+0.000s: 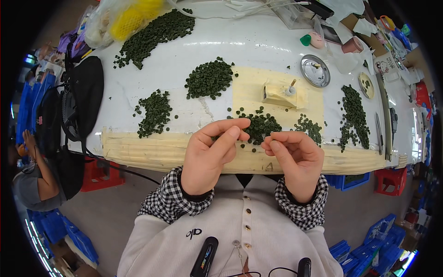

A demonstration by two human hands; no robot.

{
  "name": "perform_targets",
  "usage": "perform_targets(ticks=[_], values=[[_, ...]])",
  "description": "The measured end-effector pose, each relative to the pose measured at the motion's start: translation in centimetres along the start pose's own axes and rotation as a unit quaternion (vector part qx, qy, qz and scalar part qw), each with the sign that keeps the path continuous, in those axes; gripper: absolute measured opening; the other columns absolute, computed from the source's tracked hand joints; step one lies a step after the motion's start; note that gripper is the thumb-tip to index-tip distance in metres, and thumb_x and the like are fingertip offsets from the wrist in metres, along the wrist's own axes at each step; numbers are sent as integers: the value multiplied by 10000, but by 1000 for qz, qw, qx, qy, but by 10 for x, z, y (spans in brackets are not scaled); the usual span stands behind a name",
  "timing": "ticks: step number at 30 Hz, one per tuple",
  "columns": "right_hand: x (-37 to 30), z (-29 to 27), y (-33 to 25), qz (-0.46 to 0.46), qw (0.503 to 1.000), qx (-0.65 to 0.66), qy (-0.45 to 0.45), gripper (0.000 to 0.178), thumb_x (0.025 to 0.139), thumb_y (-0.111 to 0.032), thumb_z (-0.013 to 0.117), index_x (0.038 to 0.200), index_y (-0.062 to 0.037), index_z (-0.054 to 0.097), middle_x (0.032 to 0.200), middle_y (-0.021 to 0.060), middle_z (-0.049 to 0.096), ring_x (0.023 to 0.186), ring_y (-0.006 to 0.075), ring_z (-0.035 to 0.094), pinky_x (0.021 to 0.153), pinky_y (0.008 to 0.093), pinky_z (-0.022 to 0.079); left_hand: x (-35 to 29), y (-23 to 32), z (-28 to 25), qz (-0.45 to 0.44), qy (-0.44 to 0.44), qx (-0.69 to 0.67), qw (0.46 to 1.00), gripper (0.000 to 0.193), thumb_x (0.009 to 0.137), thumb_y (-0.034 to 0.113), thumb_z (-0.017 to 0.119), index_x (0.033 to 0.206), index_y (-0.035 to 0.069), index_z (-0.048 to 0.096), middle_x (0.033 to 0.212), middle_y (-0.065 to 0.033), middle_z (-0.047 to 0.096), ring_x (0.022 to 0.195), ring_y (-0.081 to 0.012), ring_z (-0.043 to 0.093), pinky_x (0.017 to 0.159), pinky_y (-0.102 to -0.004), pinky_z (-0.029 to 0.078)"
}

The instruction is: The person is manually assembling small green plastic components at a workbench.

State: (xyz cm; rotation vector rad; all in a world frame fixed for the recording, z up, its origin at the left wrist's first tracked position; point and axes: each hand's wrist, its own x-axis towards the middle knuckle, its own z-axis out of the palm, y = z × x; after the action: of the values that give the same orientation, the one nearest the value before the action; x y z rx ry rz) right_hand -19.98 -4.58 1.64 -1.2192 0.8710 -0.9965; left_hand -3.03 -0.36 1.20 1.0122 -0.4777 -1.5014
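Note:
Over the near edge of the table, my left hand (210,154) is closed with thumb and index finger pinched together. My right hand (297,159) faces it across a small gap, its thumb and index finger likewise pressed together. Whatever either pinch holds is too small to make out. Just beyond the fingertips lies a pile of small dark green round pieces (261,124), partly hidden by my left hand. A looser group of the same green pieces (308,129) is beyond my right hand. Behind the pile, a tape-wrapped block (279,95) carries a small white holder with an upright pin.
More green heaps lie at left (154,113), centre (210,78), far left (157,37) and right (353,117). A round metal lid (315,70) and a small dish (366,85) stand at back right. Tweezers (378,133) lie near the right edge. A black bag (85,97) hangs left.

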Motion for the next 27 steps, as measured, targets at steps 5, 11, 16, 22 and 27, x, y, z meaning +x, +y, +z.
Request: perform_targets(ticks=[5, 11, 16, 22, 27], values=[[1, -8, -2, -8, 1000, 2, 25, 102, 825, 50, 579, 926, 66, 569, 878, 114, 647, 813, 132, 621, 742, 234, 495, 4, 3, -7, 25, -28, -61, 997, 266, 934, 83, 414, 1156, -10, 527, 925, -90, 633, 496, -15, 309, 477, -148, 293], [1, -12, 1, -26, 999, -23, 3, 100, 818, 49, 589, 916, 57, 568, 850, 93, 638, 772, 112, 603, 717, 219, 483, 3, 2, -8, -7, -58, -88, 994, 263, 937, 92, 426, 1168, -2, 510, 938, -104, 636, 496, -15, 322, 474, -150, 298], [0, -10, 3, -24, 999, -7, -22, 101, 818, 54, 586, 917, 49, 569, 836, 71, 612, 760, 104, 593, 705, 215, 480, 2, -2, -6, -36, -113, -86, 989, 210, 939, 118, 451, 1084, -1, 545, 922, -95, 636, 494, -21, 341, 474, -152, 301], [-1, -6, 3, -13, 998, 15, -53, 109, 827, 57, 571, 936, 58, 567, 841, 77, 607, 763, 112, 594, 703, 220, 486, -1, -5, 0, -60, -99, -72, 991, 197, 938, 102, 446, 1065, -9, 548, 875, -76, 623, 473, -11, 317, 438, -153, 278], [0, -6, 5, 26, 994, 86, -69, 103, 842, 43, 559, 943, 64, 565, 846, 87, 615, 759, 112, 600, 694, 228, 500, -1, -8, -4, -58, -103, -72, 990, 238, 925, 78, 463, 1135, -6, 540, 900, -81, 639, 463, -11, 309, 431, -153, 275]])
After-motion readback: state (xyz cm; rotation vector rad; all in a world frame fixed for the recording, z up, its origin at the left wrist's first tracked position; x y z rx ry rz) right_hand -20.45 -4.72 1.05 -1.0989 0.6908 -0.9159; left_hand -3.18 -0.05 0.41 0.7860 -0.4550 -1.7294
